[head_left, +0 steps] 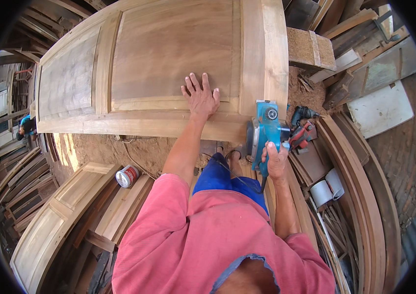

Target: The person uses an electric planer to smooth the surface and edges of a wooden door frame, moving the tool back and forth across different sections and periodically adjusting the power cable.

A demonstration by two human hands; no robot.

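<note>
1. The right hand (275,159) is wrapped shut around the rear handle of a blue electric planer (265,132). The tool rests at the near right corner of a panelled wooden door (169,63), just past the fingers.
2. The planer's long axis runs away from the person – nose pointing up the door's right stile, handle end and black cord (240,179) trailing back toward the body.
3. The left hand (200,97) lies flat on the door with its fingers spread, palm on the lower edge of the large panel, to the left of the planer and apart from it.
4. The door lies flat, its long axis running left to right across the view; its bottom rail is the edge nearest the person.
5. Right of the right hand, close by, a red and black power tool (302,134) lies on the sawdust beside curved wooden frames (360,196) and grey rolls of sheet (326,186).
6. Below the left forearm – on stacked door parts (61,215) – lies a small can (127,176) on its side.
7. Ahead of the planer's nose only the bare stile shows.
</note>
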